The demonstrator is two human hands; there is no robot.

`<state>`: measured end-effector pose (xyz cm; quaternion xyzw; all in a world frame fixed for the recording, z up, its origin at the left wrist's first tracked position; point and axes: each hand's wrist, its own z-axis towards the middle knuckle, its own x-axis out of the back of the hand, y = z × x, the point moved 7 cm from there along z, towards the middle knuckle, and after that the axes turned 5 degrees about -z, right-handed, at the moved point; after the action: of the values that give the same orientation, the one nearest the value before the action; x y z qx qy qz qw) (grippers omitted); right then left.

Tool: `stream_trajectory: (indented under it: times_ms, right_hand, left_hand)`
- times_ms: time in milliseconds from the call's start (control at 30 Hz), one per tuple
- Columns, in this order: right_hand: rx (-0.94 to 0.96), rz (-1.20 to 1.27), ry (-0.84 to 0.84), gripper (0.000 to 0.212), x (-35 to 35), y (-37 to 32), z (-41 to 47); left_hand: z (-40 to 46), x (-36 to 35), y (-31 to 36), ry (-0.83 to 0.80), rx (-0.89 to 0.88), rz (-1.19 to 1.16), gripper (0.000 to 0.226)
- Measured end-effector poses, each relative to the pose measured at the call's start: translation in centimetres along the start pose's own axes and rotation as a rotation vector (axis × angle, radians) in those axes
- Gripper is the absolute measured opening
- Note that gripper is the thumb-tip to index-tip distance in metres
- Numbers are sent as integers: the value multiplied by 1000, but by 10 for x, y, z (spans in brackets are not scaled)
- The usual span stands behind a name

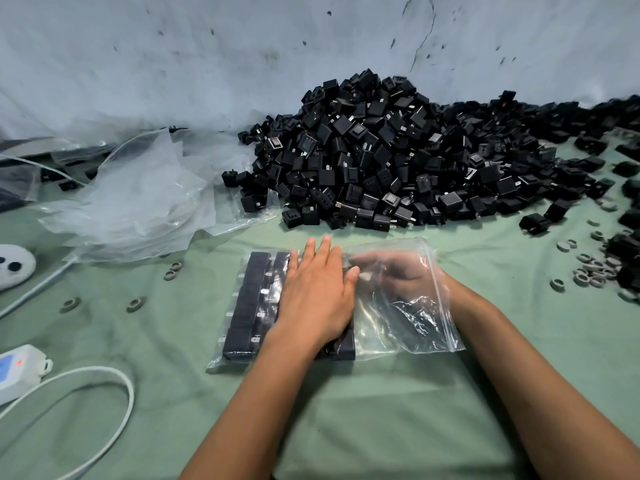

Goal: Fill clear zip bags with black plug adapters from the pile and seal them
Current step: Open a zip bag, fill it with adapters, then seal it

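Note:
A clear zip bag (412,327) lies flat on the green cloth in the middle. Rows of black plug adapters (247,306) fill its left part. My left hand (317,292) presses flat on top of the packed adapters with straight fingers. My right hand (401,277) is inside the bag through its open right end, blurred behind the plastic; whether it holds an adapter cannot be told. A big pile of loose black plug adapters (381,157) rises just behind the bag against the pale wall.
Crumpled empty clear bags (145,199) lie at the left. Small grey rings (595,271) are scattered on the cloth, several at the right. A white device with a cable (20,372) sits at the lower left, a round white object (14,265) above it.

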<state>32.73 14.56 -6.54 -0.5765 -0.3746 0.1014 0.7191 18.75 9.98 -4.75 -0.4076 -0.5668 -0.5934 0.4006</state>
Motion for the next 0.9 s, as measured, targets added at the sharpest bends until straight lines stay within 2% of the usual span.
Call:
stream_trajectory:
  times_ms: [133, 267, 400, 467, 600, 667, 700, 767, 867, 900]
  right_hand:
    - [-26, -2, 34, 41, 3, -1, -2]
    - [-88, 13, 53, 33, 8, 0, -6]
    - [-109, -41, 97, 25, 30, -6, -19]
    - [-204, 5, 222, 16, 48, 3, -25]
    - [-438, -102, 652, 17, 96, 25, -37]
    - [-418, -207, 836, 19, 116, 15, -34]
    - [-376, -301, 859, 20, 122, 6, -25]
    - [-296, -534, 745, 25, 124, -9, 6]
    - [-246, -937, 371, 46, 105, -7, 56]
    - [-250, -1008, 297, 52, 100, -1, 66]
  left_hand:
    - [0, 3, 0, 19, 4, 48, 70]
    - [0, -6, -2, -66, 30, 94, 77]
    - [-2, -11, -3, -77, 31, 155, 81]
    - [-2, -12, -3, -67, 32, 160, 81]
    - [-3, -11, -2, -54, 28, 166, 81]
    - [-3, -11, -2, -46, 25, 162, 80]
    - [-3, -12, -2, -40, 23, 161, 80]
    - [-3, -12, -2, -33, 18, 156, 80]
    - [-3, -12, -3, -19, 16, 151, 80]
    - [-3, -12, -2, -14, 16, 152, 80]
